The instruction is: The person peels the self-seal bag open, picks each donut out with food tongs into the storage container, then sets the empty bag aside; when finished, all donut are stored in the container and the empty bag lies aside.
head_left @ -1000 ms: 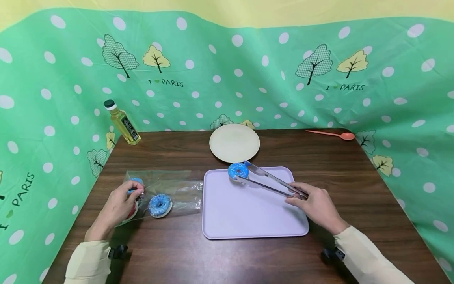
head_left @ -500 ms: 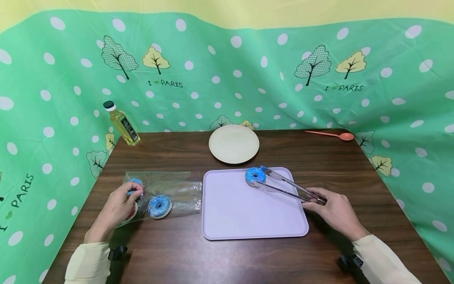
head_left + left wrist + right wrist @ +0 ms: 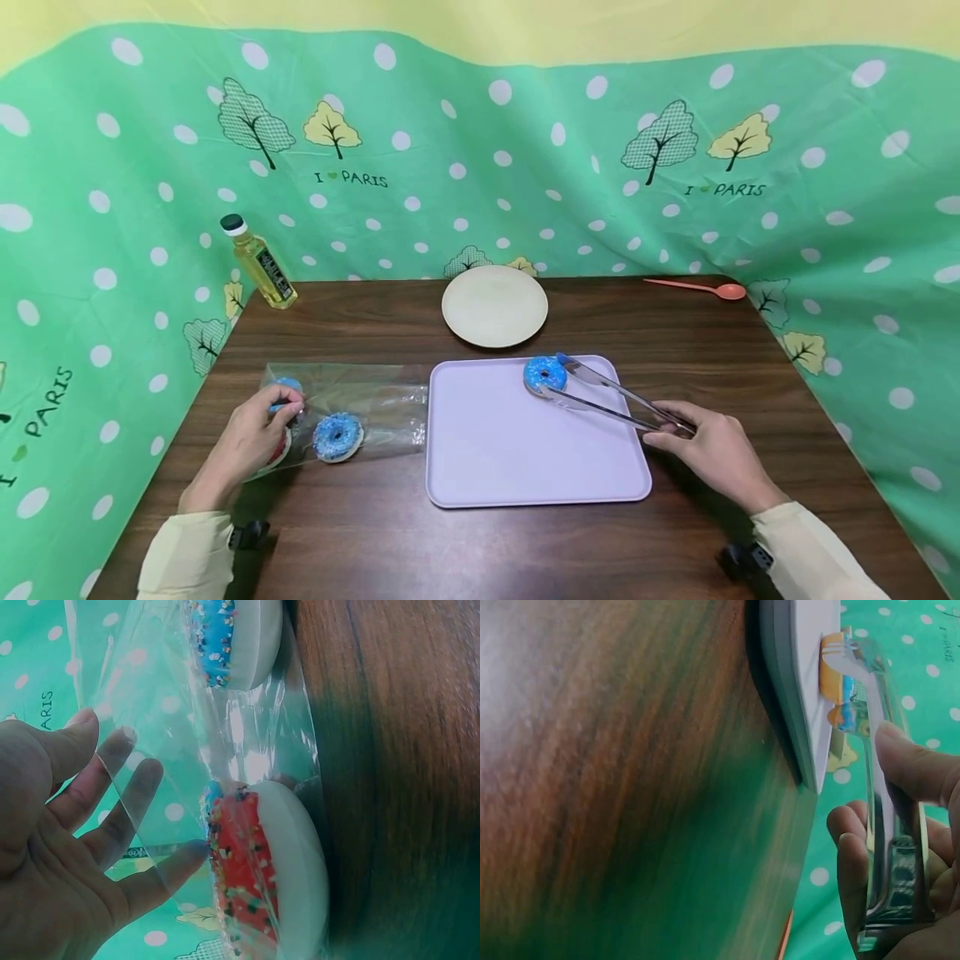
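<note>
My left hand (image 3: 251,433) pinches the edge of a clear plastic bag (image 3: 390,408) at the table's left. A blue sprinkled doughnut (image 3: 337,436) lies in the bag. A red sprinkled doughnut (image 3: 251,862) lies below my fingers in the left wrist view, and another blue one (image 3: 288,385) is partly hidden behind the hand. My right hand (image 3: 716,446) grips metal tongs (image 3: 611,400). The tong tips sit around a blue doughnut with pale flecks (image 3: 542,379), near the back edge of the lilac tray (image 3: 517,458).
Behind the tray stands a round cream plate (image 3: 495,307). A bottle of yellow liquid (image 3: 262,267) is at the back left. The coral spoon (image 3: 727,292) lies at the back right. A green dotted cloth (image 3: 420,167) hangs around the table.
The tongs and the blue doughnut between their tips have moved right along the back of the tray, mostly in the first half second. My left hand has kept its place on the bag.
</note>
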`<state>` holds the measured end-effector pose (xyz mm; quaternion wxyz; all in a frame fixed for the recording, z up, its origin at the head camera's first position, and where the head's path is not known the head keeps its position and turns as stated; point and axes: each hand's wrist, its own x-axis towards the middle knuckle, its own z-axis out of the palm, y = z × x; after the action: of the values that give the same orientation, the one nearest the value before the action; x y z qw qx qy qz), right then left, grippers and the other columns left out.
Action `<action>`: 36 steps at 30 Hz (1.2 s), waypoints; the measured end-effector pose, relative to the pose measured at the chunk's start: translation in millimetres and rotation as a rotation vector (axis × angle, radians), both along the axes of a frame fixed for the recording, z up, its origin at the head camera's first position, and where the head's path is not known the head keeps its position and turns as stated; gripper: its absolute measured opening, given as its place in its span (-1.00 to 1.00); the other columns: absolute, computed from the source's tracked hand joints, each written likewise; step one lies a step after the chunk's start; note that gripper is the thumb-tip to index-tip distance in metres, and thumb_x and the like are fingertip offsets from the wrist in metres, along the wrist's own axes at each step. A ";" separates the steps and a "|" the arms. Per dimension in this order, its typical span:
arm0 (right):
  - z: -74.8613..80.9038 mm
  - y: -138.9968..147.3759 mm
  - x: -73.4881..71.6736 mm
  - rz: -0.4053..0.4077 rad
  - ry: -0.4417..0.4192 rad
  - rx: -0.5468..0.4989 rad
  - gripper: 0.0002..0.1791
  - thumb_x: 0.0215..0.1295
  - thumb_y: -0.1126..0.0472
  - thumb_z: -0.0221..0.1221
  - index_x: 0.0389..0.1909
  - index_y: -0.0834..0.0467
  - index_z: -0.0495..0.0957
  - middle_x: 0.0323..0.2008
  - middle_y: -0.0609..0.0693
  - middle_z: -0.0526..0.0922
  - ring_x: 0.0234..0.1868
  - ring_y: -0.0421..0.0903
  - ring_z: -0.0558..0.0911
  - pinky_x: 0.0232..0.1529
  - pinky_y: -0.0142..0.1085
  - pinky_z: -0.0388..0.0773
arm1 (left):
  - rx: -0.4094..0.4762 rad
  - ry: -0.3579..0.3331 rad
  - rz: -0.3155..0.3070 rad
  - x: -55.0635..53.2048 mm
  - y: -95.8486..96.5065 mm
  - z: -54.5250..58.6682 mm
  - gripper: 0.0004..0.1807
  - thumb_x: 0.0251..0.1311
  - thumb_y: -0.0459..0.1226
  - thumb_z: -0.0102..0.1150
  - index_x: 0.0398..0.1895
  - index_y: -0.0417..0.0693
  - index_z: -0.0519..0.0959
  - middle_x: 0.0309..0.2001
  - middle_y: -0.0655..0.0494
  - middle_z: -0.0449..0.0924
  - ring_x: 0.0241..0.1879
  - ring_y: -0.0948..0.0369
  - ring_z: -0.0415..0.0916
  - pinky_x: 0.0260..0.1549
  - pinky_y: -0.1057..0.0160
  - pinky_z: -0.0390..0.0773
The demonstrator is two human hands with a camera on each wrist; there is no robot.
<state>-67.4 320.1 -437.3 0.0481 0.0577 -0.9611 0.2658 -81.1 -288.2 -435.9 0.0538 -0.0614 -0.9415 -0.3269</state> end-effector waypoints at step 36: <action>17.4 -126.5 -36.5 0.328 -0.043 -0.094 -0.50 0.08 0.11 0.51 0.06 0.13 0.69 -0.32 -0.12 0.75 -0.37 -0.29 0.63 -0.40 -0.33 0.50 | -0.036 0.047 -0.041 -2.0 4.0 -5.6 -0.93 0.38 -0.38 0.21 -0.28 -0.05 0.61 -0.13 0.09 0.61 -0.20 0.17 0.47 -0.23 0.19 0.46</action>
<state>-103.9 193.7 -419.9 -0.0140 0.2058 -0.9261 0.3160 -83.1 -284.2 -441.6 0.0681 -0.0893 -0.9444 -0.3091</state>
